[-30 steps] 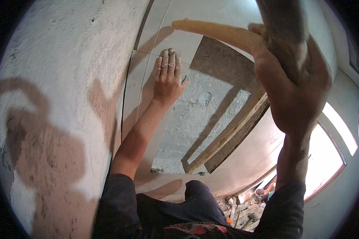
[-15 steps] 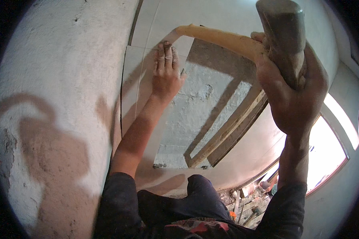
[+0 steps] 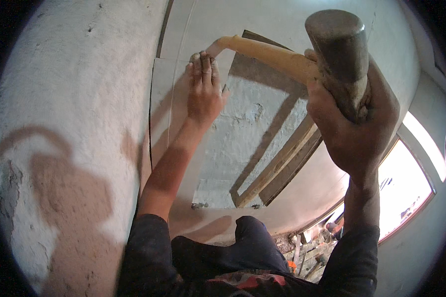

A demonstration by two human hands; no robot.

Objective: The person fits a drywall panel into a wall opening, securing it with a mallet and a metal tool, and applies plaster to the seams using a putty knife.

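My left hand (image 3: 204,96) lies with its fingers stretched out on a pale wall tile (image 3: 164,94). Grey dust coats its fingertips. My right hand (image 3: 357,123) is wrapped around a mallet (image 3: 272,57), gripping it close to its dark, rounded head (image 3: 337,44). The light wooden handle points left. Its far end is just above my left fingertips; whether it touches the tile I cannot tell. Right of my left hand, a rough grey patch of bare wall (image 3: 250,128) shows between smooth pale surfaces.
A wooden strip (image 3: 277,166) slants along the right side of the bare patch. A rough plastered wall (image 3: 79,94) rises at left, carrying my shadow. At lower right are a bright opening (image 3: 406,193) and boards and debris (image 3: 312,252) on the floor.
My right hand and the mallet have shifted slightly left and down in the picture. My left hand stays on the tile in nearly the same spot.
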